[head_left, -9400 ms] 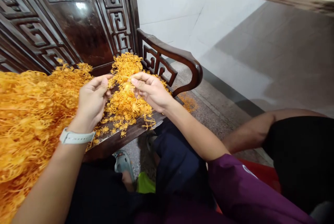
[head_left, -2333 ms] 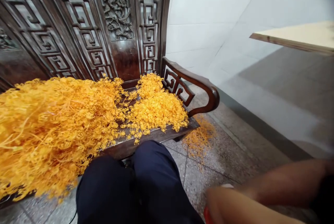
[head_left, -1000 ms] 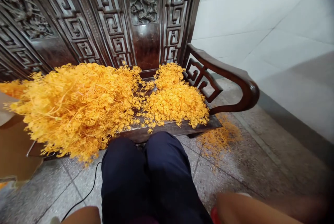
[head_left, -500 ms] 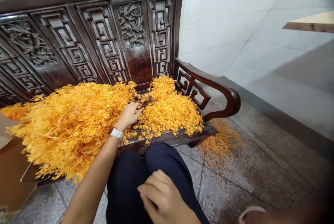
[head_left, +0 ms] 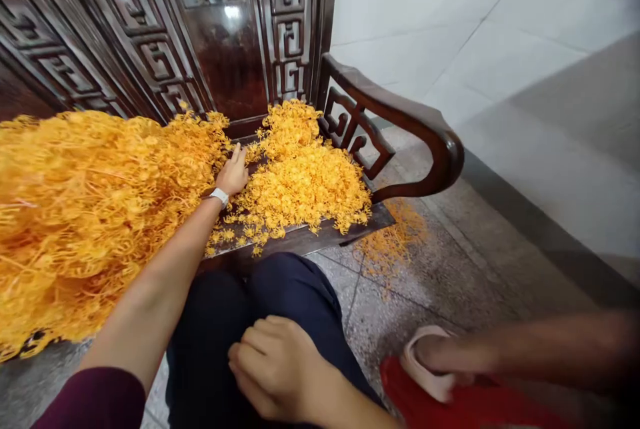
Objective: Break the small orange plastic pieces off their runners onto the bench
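Note:
A big heap of tangled orange plastic sprigs [head_left: 75, 202] covers the left of a dark carved wooden bench [head_left: 325, 236]. A smaller pile of loose orange pieces [head_left: 300, 182] lies at the bench's right end. My left hand [head_left: 233, 174], with a white watch at the wrist, reaches between the two piles and rests on the orange pieces with fingers stretched forward. My right hand [head_left: 273, 366] lies on my dark blue trouser leg [head_left: 220, 329], fingers curled shut with nothing seen in them.
The bench's curved armrest [head_left: 400, 122] stands at the right end. More orange pieces [head_left: 395, 242] are spilled on the speckled floor below it. Another person's leg and pale sandal [head_left: 430, 369] rest on something red at the lower right. White tiled wall behind.
My left hand has reached a little farther back into the gap between the piles. My right hand stays curled on my lap. The view has moved closer and lower.

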{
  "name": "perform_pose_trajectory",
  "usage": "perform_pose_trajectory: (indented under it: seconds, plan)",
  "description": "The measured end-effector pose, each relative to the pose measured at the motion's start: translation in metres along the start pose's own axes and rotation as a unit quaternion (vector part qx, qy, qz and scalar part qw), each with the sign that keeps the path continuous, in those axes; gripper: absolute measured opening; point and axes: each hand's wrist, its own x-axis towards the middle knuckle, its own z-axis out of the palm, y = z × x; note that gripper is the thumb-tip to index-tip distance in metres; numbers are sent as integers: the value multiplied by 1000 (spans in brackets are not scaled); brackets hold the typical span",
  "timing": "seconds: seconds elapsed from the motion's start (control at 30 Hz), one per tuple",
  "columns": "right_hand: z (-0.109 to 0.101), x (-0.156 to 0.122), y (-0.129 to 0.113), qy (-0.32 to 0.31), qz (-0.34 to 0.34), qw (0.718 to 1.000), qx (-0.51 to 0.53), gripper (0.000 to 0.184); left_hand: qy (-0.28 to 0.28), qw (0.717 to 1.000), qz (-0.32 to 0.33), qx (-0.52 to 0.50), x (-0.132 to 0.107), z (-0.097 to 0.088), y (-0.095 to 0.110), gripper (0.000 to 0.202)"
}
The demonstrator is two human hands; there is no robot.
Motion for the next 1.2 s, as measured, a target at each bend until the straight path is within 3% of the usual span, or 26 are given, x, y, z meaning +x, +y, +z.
perform_pose_trajectory:
  seconds: [0.17, 0.4, 0.63, 0.83, 0.97, 1.03, 1.13, 1.2]
  plan:
    - [-5, 4, 0, -10, 3, 1000, -3, 12, -24, 999, -20, 13, 11, 17, -2, 81]
    - [-7, 4, 0, -19, -4, 1000, 3, 15, 61, 997, -50, -13, 10, 20, -4, 42]
    - [-7, 4, -1, -36, 0, 999, -9, 14, 216, 972, -47, -84, 11, -14, 0, 30]
    - [-3, 3, -1, -27, 23, 999, 12, 13, 296, 947, -22, -121, -21, -53, 15, 37]
    - [1, -5, 1, -30, 29, 998, 36, 9, 291, 949, -36, -116, -34, -65, 19, 39]
    - [-5, -2, 6, -23, 31, 995, 95, 7, 270, 954, -47, -117, -34, -68, 20, 41]
    - [-29, 26, 31, 4, 60, 975, 215, 14, 230, 965, -49, -117, -35, -73, 21, 43]
    - [-49, 62, 65, 42, 111, 979, 163, 18, 212, 970, -45, -109, -37, -76, 21, 44]
